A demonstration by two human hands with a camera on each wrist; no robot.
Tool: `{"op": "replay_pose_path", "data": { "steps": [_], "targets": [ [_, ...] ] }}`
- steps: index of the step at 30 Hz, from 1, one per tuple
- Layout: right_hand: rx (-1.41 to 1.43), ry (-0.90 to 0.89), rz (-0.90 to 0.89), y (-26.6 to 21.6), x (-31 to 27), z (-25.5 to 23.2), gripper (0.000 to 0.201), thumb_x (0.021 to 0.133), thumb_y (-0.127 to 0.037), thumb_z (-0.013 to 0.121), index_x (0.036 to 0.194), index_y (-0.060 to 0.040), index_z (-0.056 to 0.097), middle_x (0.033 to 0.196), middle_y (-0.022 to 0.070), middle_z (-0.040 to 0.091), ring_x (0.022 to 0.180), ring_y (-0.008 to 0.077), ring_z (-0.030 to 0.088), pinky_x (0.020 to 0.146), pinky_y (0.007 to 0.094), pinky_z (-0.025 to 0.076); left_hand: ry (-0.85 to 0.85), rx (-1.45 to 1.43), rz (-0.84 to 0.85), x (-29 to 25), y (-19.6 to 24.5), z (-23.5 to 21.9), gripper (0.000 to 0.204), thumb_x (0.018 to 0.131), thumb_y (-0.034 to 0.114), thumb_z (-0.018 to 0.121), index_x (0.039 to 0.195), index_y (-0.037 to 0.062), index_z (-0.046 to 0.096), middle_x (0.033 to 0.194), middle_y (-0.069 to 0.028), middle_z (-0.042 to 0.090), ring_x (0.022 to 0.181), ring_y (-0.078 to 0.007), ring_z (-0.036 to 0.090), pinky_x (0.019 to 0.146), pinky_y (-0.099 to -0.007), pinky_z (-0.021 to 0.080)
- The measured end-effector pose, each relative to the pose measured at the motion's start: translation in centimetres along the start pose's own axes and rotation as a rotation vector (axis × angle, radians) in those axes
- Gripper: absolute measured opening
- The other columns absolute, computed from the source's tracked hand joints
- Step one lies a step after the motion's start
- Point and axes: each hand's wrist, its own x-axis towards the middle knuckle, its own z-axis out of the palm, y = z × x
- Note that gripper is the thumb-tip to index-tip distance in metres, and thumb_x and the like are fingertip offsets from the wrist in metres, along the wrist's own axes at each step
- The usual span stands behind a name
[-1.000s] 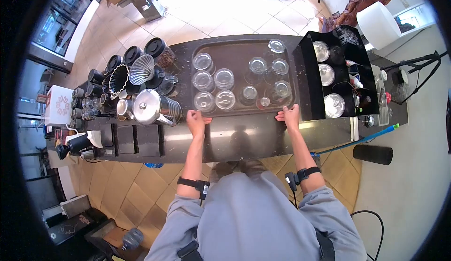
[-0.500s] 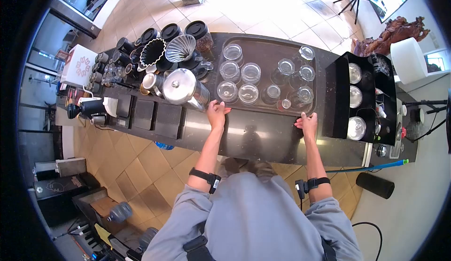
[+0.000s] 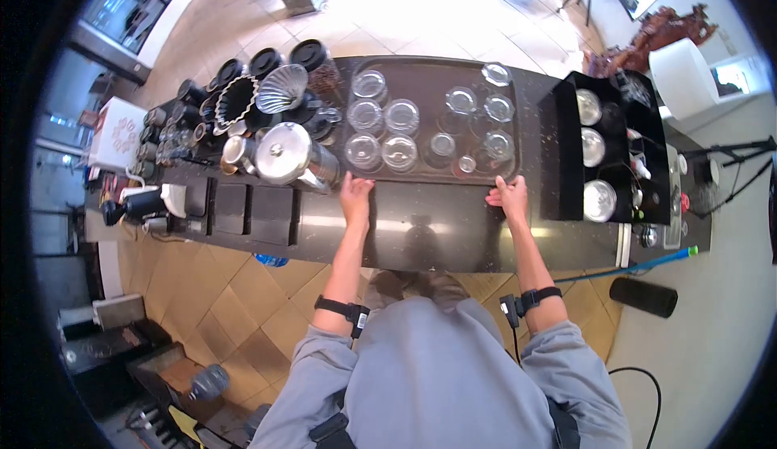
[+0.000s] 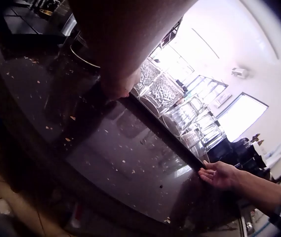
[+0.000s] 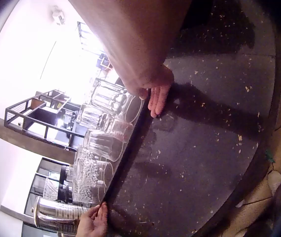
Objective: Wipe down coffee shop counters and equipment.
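A dark rectangular tray (image 3: 433,175) lies on the dark counter with several upside-down clear glasses (image 3: 399,152) on it. My left hand (image 3: 356,203) holds the tray's near left corner, thumb at the rim. At the near right corner, my right hand (image 3: 511,196) grips the same edge. In the right wrist view the right hand's fingers (image 5: 158,101) lie against the tray's front side, with the thumb over the rim. The left hand (image 5: 93,222) pinches the far end of that edge. A small glass with a reddish tint (image 3: 467,164) stands near the front.
Left of the tray, close to my left hand, stands a metal pot (image 3: 285,154), with a ribbed glass dripper (image 3: 282,89) and lidded jars (image 3: 312,57) behind it. Black flat pads (image 3: 271,214) lie nearer me. A black compartment box (image 3: 562,150) with silver-topped containers stands at the right.
The head view swung right and partly back. Both hands stay on the tray's near corners. The strip of counter in front of the tray looks slightly wider, with tray and glasses a little farther from me.
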Motion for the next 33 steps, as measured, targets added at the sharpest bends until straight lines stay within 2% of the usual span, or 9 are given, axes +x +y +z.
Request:
{"op": "replay_pose_path", "data": {
  "steps": [3, 10, 14, 17, 19, 23, 28, 31, 33],
  "targets": [
    [0.051, 0.004, -0.001, -0.1, 0.3, 0.4, 0.032, 0.093, -0.017, 0.063, 0.098, -0.0011, 0.035, 0.067, 0.0173, 0.062, 0.051, 0.0245, 0.065, 0.04, 0.0334, 0.054, -0.057, 0.084, 0.015, 0.8, -0.6, -0.7, 0.08, 0.088, -0.003, 0.06, 0.149, -0.0103, 0.008, 0.097, -0.0094, 0.062, 0.094, -0.0167, 0.062, 0.09, -0.027, 0.05],
    [-0.021, -0.044, 0.014, -1.1, -0.4, -0.1, 0.035, 0.094, -0.025, 0.063, 0.095, -0.002, 0.035, 0.07, 0.0166, 0.062, 0.053, 0.0244, 0.066, 0.043, 0.0333, 0.055, -0.073, 0.113, 0.093, -0.4, -0.4, 0.2, 0.082, 0.09, 0.001, 0.059, 0.151, -0.0073, 0.005, 0.095, -0.0084, 0.062, 0.097, -0.0159, 0.061, 0.097, -0.0289, 0.044],
    [-0.024, -0.078, 0.019, -1.5, -0.7, -0.8, 0.03, 0.097, -0.024, 0.057, 0.098, -0.0003, 0.039, 0.07, 0.0156, 0.062, 0.052, 0.0236, 0.066, 0.043, 0.0324, 0.055, -0.048, 0.168, 0.11, 0.0, -0.4, 0.3, 0.078, 0.092, 0.002, 0.059, 0.151, -0.006, 0.009, 0.1, -0.0094, 0.063, 0.097, -0.015, 0.061, 0.091, -0.0266, 0.046],
    [-0.096, -0.126, 0.065, -2.0, -0.9, -2.1, 0.024, 0.097, -0.024, 0.054, 0.099, -0.0012, 0.046, 0.067, 0.0126, 0.063, 0.05, 0.0211, 0.065, 0.041, 0.0312, 0.053, 0.014, 0.2, 0.116, 0.6, -1.1, 0.7, 0.076, 0.092, 0.005, 0.061, 0.15, -0.0071, 0.014, 0.093, -0.0082, 0.064, 0.091, -0.0143, 0.062, 0.087, -0.0268, 0.048],
    [-0.222, -0.083, 0.035, -2.2, -1.2, -3.8, 0.023, 0.098, -0.024, 0.051, 0.101, -0.001, 0.052, 0.068, 0.0104, 0.064, 0.05, 0.0172, 0.064, 0.042, 0.0293, 0.051, 0.11, 0.257, 0.11, 1.0, -1.2, 1.0, 0.072, 0.092, 0.006, 0.062, 0.149, -0.0076, 0.02, 0.083, -0.0052, 0.064, 0.08, -0.0132, 0.062, 0.08, -0.0256, 0.049],
    [-0.285, -0.116, -0.037, -1.4, -0.6, -6.0, 0.024, 0.097, -0.023, 0.052, 0.105, -0.0012, 0.056, 0.068, 0.0076, 0.064, 0.049, 0.0127, 0.06, 0.045, 0.0275, 0.049, 0.161, 0.248, 0.087, 1.4, -1.3, 1.3, 0.072, 0.09, 0.003, 0.064, 0.148, -0.0071, 0.024, 0.074, -0.0012, 0.058, 0.071, -0.0097, 0.058, 0.071, -0.024, 0.049],
    [-0.324, -0.171, -0.073, -2.9, 0.5, -3.9, 0.026, 0.096, -0.026, 0.054, 0.106, -0.0022, 0.056, 0.067, 0.0079, 0.064, 0.047, 0.0139, 0.06, 0.043, 0.0275, 0.049, 0.182, 0.314, 0.023, 1.4, -0.3, 2.1, 0.072, 0.09, 0.002, 0.063, 0.15, -0.0043, 0.024, 0.072, 0.0003, 0.055, 0.066, -0.0089, 0.053, 0.066, -0.0238, 0.047],
    [-0.37, -0.134, 0.048, -3.0, 1.7, -3.3, 0.026, 0.097, -0.028, 0.056, 0.1, -0.0025, 0.052, 0.07, 0.0095, 0.065, 0.051, 0.0159, 0.064, 0.045, 0.0268, 0.05, 0.198, 0.337, 0.002, 1.5, -0.2, 2.0, 0.071, 0.09, 0.002, 0.062, 0.15, -0.0028, 0.024, 0.071, 0.0005, 0.054, 0.064, -0.0086, 0.051, 0.062, -0.0242, 0.045],
    [-0.21, -0.125, 0.108, -2.5, 2.3, -2.7, 0.025, 0.097, -0.026, 0.055, 0.09, -0.0033, 0.048, 0.069, 0.0114, 0.066, 0.056, 0.02, 0.069, 0.044, 0.0272, 0.049, 0.197, 0.331, 0.007, 1.5, -0.4, 2.0, 0.072, 0.09, 0.002, 0.062, 0.151, -0.0023, 0.024, 0.071, 0.0005, 0.054, 0.063, -0.0085, 0.05, 0.061, -0.0245, 0.044]
  ]
}}
